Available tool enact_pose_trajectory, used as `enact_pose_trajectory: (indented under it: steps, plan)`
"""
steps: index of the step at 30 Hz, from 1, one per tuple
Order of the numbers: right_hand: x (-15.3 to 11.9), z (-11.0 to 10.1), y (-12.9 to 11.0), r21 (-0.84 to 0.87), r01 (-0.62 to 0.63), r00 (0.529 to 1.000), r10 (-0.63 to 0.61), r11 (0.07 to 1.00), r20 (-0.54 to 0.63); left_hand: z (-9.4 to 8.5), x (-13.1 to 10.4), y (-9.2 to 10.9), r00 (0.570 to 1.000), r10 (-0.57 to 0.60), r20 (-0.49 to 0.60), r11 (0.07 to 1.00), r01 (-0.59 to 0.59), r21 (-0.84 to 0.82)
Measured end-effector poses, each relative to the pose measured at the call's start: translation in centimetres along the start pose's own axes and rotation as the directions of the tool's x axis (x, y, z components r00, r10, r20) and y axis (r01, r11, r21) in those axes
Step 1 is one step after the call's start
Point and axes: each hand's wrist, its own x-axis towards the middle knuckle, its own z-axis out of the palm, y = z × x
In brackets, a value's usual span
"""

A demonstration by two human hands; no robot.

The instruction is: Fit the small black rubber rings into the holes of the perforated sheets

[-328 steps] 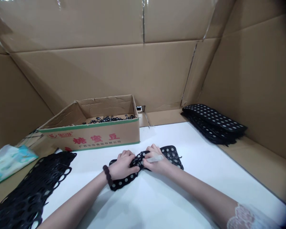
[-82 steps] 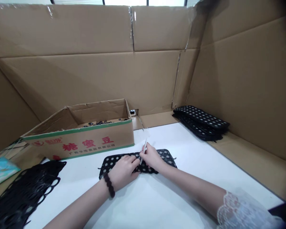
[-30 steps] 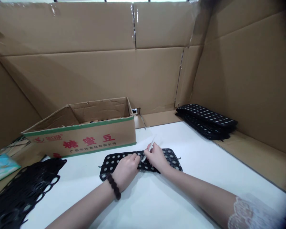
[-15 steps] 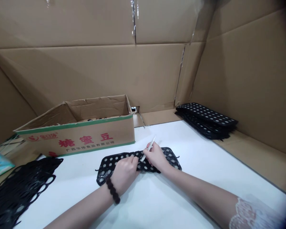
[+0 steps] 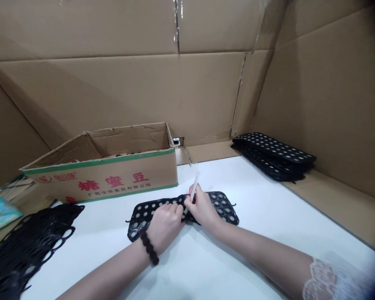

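A black rubbery sheet (image 5: 142, 213) with rows of pale round holes lies flat on the white table, in front of me. My left hand (image 5: 166, 221), with a dark beaded bracelet at the wrist, rests on the sheet's middle with curled fingers gripping it; the fingertips are partly hidden. Beside it, my right hand (image 5: 203, 206) is closed around a slim white pen-like tool (image 5: 194, 187). The tool stands tilted, its lower end down at the sheet close to my left fingers. Its tip is hard to make out.
An open cardboard box (image 5: 112, 179) with red lettering stands behind, at the left. More black sheets with ring-shaped holes (image 5: 28, 246) lie at the left edge, near a blue-green packet (image 5: 1, 214). A stack of black dotted sheets (image 5: 273, 154) sits back right. Cardboard walls (image 5: 206, 91) surround the table.
My right hand has shifted slightly left, with the white tool now more upright and nearer my left hand. My left hand stays on the sheet. The camera view moved a little.
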Motion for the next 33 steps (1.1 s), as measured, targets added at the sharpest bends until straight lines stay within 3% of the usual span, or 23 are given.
enact_pose_trajectory:
  steps: [5,11,24,27,33]
  plan:
    - [0.0,-0.3,-0.3,-0.090,0.046,0.995,-0.037,0.995,0.098,0.5,0.0,0.1,0.999,-0.051,-0.016,0.999,0.051,-0.006]
    - [-0.1,-0.3,-0.1,-0.087,0.057,0.991,-0.046,0.995,0.123,0.5,0.2,0.3,0.986,-0.167,-0.017,0.986,0.167,-0.030]
    - [-0.1,-0.1,0.2,-0.083,0.075,0.993,-0.067,0.994,0.094,-0.2,-0.4,0.0,0.991,-0.131,0.037,0.988,0.134,-0.079]
    - [-0.1,-0.1,0.3,-0.086,0.072,0.993,-0.063,0.994,0.099,-0.7,-0.4,-0.5,0.994,-0.092,0.067,0.993,0.096,-0.069]
    - [-0.1,-0.2,0.1,0.022,0.060,0.995,-0.062,0.998,0.073,-1.4,-0.9,-1.7,0.987,0.143,0.073,0.987,-0.137,-0.080]
